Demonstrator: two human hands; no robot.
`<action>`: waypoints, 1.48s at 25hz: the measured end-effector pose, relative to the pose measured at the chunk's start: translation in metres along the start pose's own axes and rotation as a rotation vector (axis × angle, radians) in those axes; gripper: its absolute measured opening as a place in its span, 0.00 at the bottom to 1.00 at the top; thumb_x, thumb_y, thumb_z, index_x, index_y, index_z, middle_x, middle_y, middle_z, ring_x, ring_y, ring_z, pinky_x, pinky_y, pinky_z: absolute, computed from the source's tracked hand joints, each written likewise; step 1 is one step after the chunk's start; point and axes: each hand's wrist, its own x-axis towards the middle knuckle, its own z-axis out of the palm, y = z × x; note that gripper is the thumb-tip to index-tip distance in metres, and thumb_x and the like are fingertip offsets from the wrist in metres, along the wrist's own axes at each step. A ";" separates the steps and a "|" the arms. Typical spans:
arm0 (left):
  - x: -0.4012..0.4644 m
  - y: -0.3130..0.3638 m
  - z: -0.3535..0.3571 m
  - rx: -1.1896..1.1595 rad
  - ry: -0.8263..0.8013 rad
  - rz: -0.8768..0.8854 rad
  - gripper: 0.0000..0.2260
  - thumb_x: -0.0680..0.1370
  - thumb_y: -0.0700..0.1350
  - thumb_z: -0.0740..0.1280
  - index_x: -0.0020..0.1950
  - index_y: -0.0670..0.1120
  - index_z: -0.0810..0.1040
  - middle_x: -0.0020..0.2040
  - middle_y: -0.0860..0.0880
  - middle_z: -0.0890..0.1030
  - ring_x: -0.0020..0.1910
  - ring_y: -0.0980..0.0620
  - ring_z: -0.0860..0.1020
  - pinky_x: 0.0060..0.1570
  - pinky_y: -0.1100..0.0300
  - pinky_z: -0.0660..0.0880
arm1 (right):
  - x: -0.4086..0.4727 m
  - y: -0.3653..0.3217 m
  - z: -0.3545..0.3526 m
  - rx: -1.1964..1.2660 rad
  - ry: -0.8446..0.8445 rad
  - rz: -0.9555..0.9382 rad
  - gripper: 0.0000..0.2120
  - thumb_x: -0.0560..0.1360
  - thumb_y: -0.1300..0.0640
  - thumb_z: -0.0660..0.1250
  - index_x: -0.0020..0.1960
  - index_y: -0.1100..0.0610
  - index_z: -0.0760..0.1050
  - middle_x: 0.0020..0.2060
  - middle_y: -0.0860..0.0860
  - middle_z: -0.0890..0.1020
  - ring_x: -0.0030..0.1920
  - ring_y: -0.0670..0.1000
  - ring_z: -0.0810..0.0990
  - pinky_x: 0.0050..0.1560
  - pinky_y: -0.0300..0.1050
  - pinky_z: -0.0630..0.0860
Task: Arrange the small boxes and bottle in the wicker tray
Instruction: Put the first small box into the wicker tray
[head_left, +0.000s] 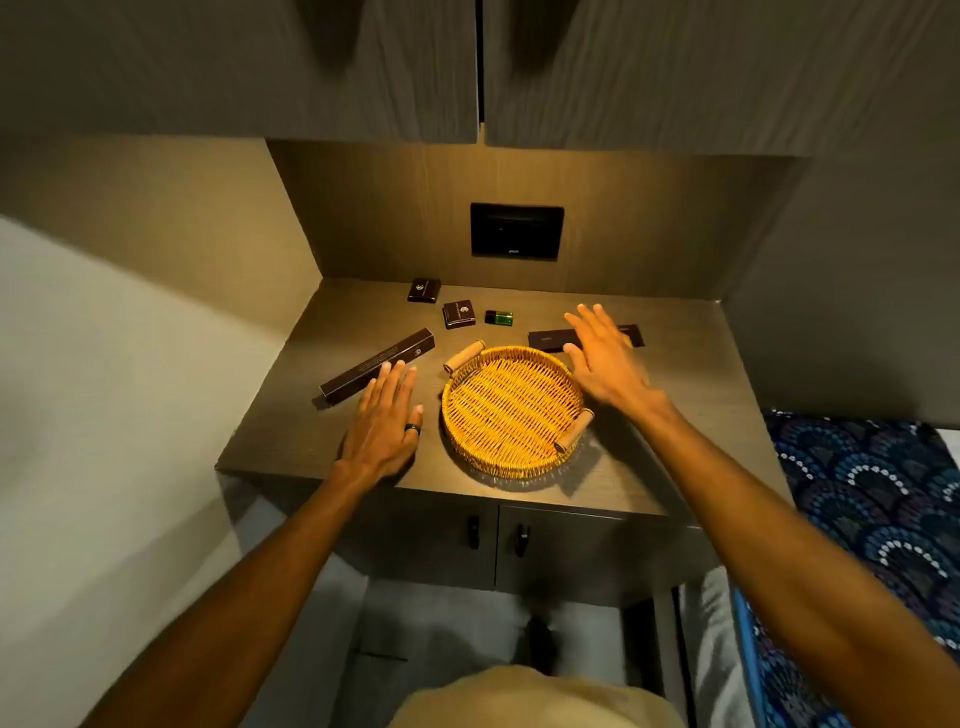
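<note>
Reaching with both hands flat, fingers spread, holding nothing: left hand nearing long box, right hand covering flat box. Probably light, stiff; pinching the long sides. Tray waiting empty.

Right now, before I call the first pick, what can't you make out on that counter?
- Flat dark box, head view: middle hidden by the right hand.
- Print on the two small boxes: too small.
- Green bottle: label too small.
- Long box: lettering blurred.
</note>
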 end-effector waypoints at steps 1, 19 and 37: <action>0.002 -0.002 0.005 0.000 -0.024 -0.025 0.28 0.86 0.51 0.53 0.84 0.45 0.48 0.85 0.43 0.48 0.83 0.46 0.42 0.80 0.50 0.41 | 0.008 0.004 0.001 -0.010 -0.043 -0.003 0.28 0.84 0.49 0.56 0.82 0.54 0.58 0.83 0.54 0.56 0.84 0.55 0.50 0.81 0.65 0.55; 0.024 -0.022 0.020 0.103 -0.176 0.031 0.30 0.85 0.60 0.44 0.84 0.49 0.43 0.85 0.46 0.43 0.83 0.49 0.40 0.81 0.47 0.40 | 0.150 -0.128 0.038 -0.157 -0.396 -0.098 0.34 0.72 0.56 0.76 0.76 0.51 0.68 0.68 0.58 0.74 0.69 0.59 0.72 0.73 0.57 0.71; 0.042 -0.008 0.023 0.073 -0.156 0.043 0.30 0.85 0.56 0.50 0.85 0.48 0.46 0.85 0.45 0.45 0.83 0.47 0.41 0.81 0.44 0.42 | 0.016 -0.091 0.020 -0.140 -0.725 -0.479 0.35 0.68 0.63 0.76 0.73 0.50 0.72 0.68 0.48 0.76 0.72 0.50 0.71 0.76 0.51 0.67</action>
